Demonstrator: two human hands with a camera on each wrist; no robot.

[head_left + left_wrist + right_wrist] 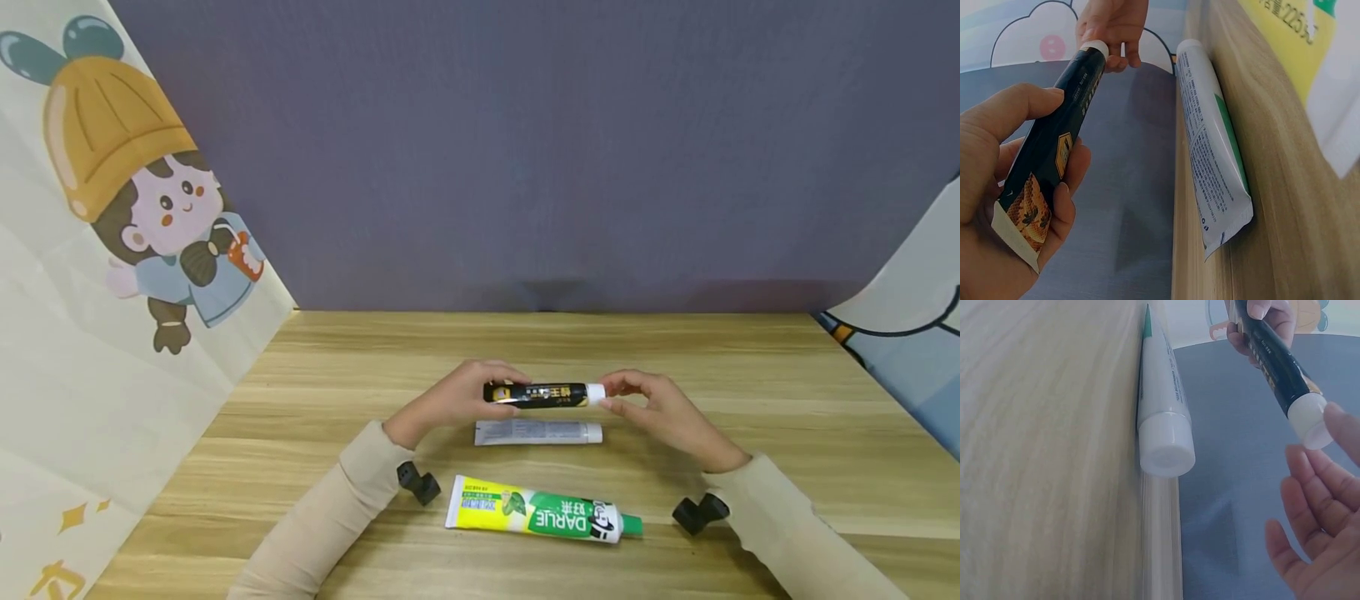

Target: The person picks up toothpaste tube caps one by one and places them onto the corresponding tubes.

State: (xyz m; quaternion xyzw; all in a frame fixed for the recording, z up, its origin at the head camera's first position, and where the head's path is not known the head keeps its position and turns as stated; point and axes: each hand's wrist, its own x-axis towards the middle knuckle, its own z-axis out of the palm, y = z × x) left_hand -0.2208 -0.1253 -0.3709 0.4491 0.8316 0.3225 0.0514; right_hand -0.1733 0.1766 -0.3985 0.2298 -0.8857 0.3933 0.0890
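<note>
A black toothpaste tube (546, 395) with a white cap (596, 394) is held level above the table. My left hand (471, 393) grips its flat end, thumb on one side and fingers on the other, as the left wrist view shows. At the cap, my right hand (660, 408) has its thumb and index fingertip on either side, pinching lightly; its other fingers (1291, 550) spread loosely. A white toothpaste tube (536, 432) lies on the table just below the hands. Closer to me rests a larger yellow-and-green Darlie toothpaste tube (536, 510) with a green cap (632, 525).
The wooden table (360, 367) ends at a dark grey-blue panel (525, 167) along the back. A pale sheet with a cartoon figure (187, 217) borders the left side. Another printed sheet (911, 333) stands at the right.
</note>
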